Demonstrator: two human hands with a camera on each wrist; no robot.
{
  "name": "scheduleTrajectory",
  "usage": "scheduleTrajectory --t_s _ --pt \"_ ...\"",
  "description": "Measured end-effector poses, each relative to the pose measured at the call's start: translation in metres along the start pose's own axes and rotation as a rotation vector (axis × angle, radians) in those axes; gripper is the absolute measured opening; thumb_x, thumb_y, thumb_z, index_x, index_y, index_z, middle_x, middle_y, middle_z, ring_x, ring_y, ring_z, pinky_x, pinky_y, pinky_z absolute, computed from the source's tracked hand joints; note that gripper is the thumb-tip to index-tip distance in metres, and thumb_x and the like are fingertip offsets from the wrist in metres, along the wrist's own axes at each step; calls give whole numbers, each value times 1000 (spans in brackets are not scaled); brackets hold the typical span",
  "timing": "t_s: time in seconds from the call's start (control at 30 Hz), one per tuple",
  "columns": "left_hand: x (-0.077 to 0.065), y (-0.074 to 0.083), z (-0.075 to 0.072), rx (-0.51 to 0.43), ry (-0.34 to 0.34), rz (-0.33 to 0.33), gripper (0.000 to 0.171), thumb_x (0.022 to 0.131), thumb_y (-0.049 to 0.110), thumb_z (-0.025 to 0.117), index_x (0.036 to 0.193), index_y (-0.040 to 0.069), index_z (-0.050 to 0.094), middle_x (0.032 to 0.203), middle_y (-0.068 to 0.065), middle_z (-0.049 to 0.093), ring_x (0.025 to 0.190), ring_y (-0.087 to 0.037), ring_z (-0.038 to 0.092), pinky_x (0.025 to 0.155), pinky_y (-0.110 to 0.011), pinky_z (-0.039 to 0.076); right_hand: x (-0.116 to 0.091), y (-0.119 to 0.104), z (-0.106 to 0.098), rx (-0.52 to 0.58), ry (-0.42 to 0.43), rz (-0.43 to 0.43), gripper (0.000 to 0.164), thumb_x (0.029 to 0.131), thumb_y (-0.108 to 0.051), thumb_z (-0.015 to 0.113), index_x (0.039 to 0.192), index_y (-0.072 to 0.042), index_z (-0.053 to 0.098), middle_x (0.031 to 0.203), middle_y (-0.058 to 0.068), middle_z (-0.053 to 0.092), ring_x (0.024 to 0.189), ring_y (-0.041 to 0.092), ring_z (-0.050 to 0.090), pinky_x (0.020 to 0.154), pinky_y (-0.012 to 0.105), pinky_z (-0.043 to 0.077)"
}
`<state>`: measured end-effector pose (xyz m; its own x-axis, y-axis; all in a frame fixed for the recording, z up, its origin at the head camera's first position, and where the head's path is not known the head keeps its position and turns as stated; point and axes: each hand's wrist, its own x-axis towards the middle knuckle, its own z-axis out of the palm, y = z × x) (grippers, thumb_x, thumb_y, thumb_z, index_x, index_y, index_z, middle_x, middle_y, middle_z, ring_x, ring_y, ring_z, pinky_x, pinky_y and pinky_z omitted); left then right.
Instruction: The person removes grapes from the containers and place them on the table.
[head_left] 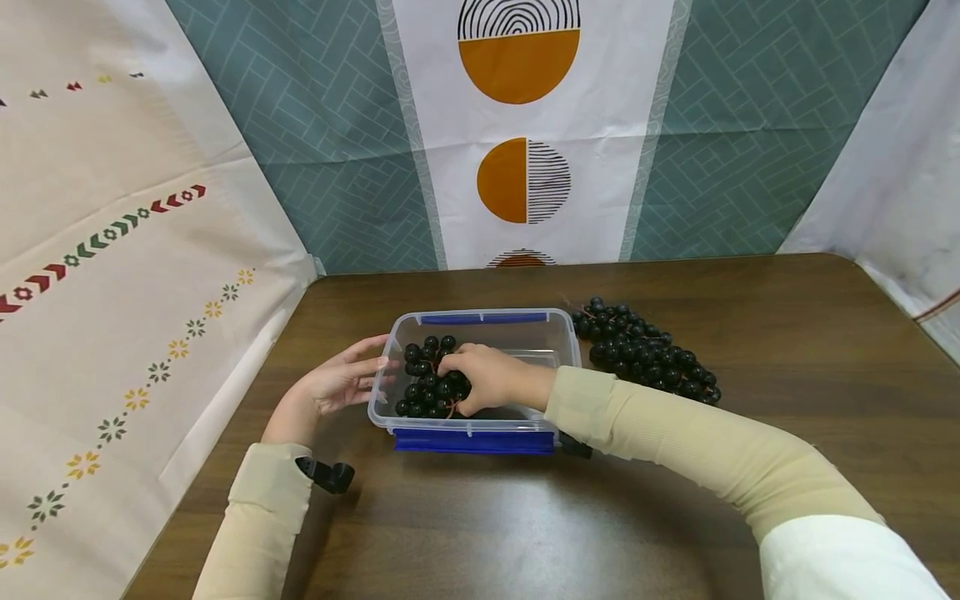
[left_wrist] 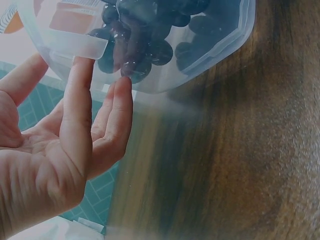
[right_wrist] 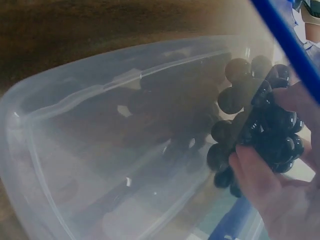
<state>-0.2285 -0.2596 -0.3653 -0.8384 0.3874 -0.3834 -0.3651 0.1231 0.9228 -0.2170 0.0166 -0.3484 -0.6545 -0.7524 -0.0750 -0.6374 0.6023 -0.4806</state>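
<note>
A clear plastic container [head_left: 525, 425] with blue clip flaps stands on the table. Inside its left half lies a bunch of black grapes [head_left: 420, 392], which my right hand [head_left: 487, 379] grips from above, thumb and fingers curled round the berries. In the right wrist view the fingers press into the grapes [right_wrist: 282, 127] close to the container's end wall. My left hand [head_left: 341, 383] is at the container's left side, its fingers spread and extended, fingertips right at the wall. The left wrist view shows these fingers [left_wrist: 77, 110] below the container's rim, grapes [left_wrist: 150, 50] visible through the plastic.
Another pile of black grapes [head_left: 652, 354] lies on the wooden table [head_left: 450, 517] just right of the container, behind my right forearm. A patterned cloth [head_left: 345, 167] hangs along the table's back edge, and a white embroidered cloth [head_left: 112, 333] covers the left side.
</note>
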Motion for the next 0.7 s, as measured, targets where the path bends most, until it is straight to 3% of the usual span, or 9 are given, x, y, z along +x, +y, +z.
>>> scheduleTrajectory --t_s 0.2,0.43,0.7 --pt "1 0 0 7 5 -4 62 98 17 53 150 15 18 116 -1 58 103 -17 60 79 -30 56 -1 0 -1 14 24 -4 47 79 -14 75 122 -12 58 127 15 55 114 28 54 86 37 51" --pt "2 1 2 2 9 -11 64 98 18 54 150 15 18 116 0 58 104 -18 60 79 -31 56 -4 1 -3 42 34 5 46 80 -14 74 124 -12 58 130 13 53 120 29 51 89 38 50" --pt "2 -1 -1 -10 -12 -2 58 98 18 53 147 18 23 115 3 59 103 -15 61 79 -30 56 -8 2 -11 49 96 -39 43 78 -11 76 118 -10 61 123 11 57 115 25 54 93 37 49"
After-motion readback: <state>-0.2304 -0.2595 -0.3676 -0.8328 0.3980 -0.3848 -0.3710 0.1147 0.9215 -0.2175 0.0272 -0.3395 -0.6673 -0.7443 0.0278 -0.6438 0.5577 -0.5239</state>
